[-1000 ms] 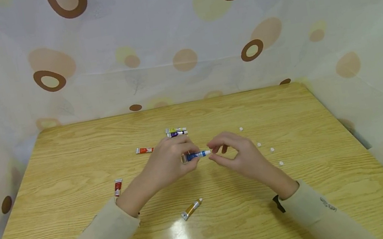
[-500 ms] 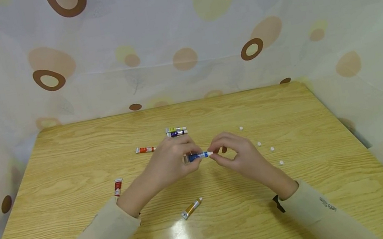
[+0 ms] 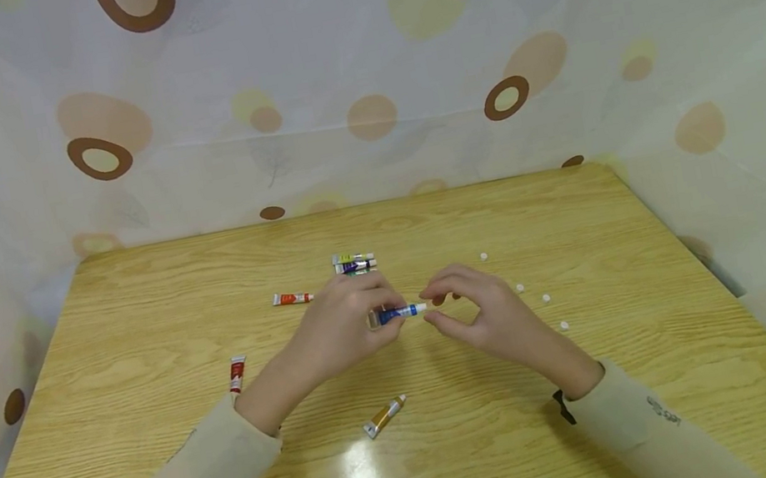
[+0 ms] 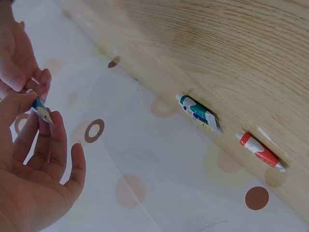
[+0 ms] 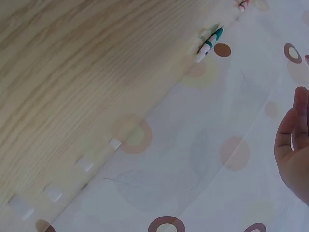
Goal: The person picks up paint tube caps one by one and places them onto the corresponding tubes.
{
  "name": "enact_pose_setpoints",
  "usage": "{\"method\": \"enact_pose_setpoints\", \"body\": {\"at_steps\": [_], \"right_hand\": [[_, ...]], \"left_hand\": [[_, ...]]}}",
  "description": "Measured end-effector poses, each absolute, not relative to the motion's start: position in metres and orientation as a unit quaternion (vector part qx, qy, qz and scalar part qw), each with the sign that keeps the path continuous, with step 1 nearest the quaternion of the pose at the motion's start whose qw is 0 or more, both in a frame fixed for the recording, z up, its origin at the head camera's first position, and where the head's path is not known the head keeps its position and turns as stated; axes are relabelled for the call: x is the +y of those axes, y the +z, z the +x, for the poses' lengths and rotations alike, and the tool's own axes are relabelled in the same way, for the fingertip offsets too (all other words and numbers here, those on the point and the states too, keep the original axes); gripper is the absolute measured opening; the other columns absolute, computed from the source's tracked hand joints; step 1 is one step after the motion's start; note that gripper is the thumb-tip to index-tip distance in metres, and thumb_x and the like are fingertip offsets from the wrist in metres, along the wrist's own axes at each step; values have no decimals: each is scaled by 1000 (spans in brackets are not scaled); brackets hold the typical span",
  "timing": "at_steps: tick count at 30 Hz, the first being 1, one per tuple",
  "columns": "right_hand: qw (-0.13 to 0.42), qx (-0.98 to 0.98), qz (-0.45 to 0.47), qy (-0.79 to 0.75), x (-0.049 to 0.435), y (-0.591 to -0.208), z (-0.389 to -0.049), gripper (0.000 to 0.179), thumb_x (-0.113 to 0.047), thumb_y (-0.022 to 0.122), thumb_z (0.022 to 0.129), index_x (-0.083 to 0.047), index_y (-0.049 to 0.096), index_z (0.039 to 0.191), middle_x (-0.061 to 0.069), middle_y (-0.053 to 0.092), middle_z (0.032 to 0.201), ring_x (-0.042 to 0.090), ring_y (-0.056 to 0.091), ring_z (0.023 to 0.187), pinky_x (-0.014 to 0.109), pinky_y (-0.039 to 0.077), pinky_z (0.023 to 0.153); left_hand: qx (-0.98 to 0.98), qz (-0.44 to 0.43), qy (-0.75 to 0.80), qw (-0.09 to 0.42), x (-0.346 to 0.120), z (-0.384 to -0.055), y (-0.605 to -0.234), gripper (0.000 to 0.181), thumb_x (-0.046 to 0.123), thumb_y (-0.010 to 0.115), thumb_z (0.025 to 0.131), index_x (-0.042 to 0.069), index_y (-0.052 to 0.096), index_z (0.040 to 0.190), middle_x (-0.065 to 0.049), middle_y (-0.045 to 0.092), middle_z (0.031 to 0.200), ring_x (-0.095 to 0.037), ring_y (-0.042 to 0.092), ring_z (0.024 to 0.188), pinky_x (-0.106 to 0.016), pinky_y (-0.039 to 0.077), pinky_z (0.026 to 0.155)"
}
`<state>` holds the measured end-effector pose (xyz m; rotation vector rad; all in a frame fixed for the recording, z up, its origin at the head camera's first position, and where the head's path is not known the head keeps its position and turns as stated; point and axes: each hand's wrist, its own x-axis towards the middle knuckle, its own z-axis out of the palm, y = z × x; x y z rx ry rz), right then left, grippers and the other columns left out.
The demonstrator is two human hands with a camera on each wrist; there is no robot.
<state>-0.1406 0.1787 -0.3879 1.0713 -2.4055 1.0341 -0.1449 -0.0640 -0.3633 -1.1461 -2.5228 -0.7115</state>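
My left hand (image 3: pixel 346 317) pinches a small blue paint tube (image 3: pixel 399 312) between thumb and fingers, its white-capped end pointing right. In the left wrist view the same tube (image 4: pixel 42 110) sits at the thumb and fingertips of my left hand (image 4: pixel 36 169). My right hand (image 3: pixel 481 303) is at the capped end, thumb and forefinger parted on either side of the white cap (image 3: pixel 421 308). Part of my right hand (image 5: pixel 294 150) shows at the edge of the right wrist view.
Yellow (image 3: pixel 351 258), purple (image 3: pixel 357 265) and green (image 4: pixel 195 107) tubes lie together behind my left hand. An orange-red tube (image 3: pixel 292 298) and a dark red tube (image 3: pixel 237 374) lie left, a gold tube (image 3: pixel 386 417) in front. Several small white caps (image 3: pixel 546 298) lie right.
My right thumb and forefinger came together on the white cap half a second ago and are now spread apart from it. The blue tube has shifted slightly right in my left hand.
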Motion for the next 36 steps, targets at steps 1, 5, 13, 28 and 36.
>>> {"method": "enact_pose_setpoints", "body": {"at_steps": [1,5,13,28,36], "right_hand": [[160,-839,377,358,180,-388,-141,23,-6,81,86,-7,73,107,5,71,106,15,66,91,27,57,79],[176,-832,392,351,182,-389,-142,26,-2,82,84,-6,72,107,5,71,108,16,64,89,26,55,77],[190,-818,419,346,179,-388,-144,23,3,81,82,-6,71,101,6,70,105,15,65,90,24,55,79],[186,-823,410,346,179,-388,-143,14,-1,79,86,-7,73,98,5,70,102,15,67,89,29,58,80],[186,-827,415,330,180,-386,-142,24,-4,83,83,-5,72,104,5,70,105,16,66,93,34,58,81]], "left_hand": [[-875,-394,-245,138,-64,-145,-364,7,17,81,87,13,81,93,5,73,92,-7,64,73,-26,45,71],[-881,-383,-245,130,-66,-145,-364,8,17,82,87,14,81,94,6,72,92,-6,62,73,-27,46,73],[-875,-390,-259,121,-66,-144,-363,9,17,82,87,14,81,95,6,73,92,-6,65,72,-24,43,71],[-862,-411,-252,153,-63,-143,-362,7,17,83,86,16,81,93,7,72,89,-8,65,72,-25,41,71],[-869,-398,-260,136,-65,-146,-365,8,14,84,84,14,81,92,5,73,89,-9,65,73,-26,43,71]]}}
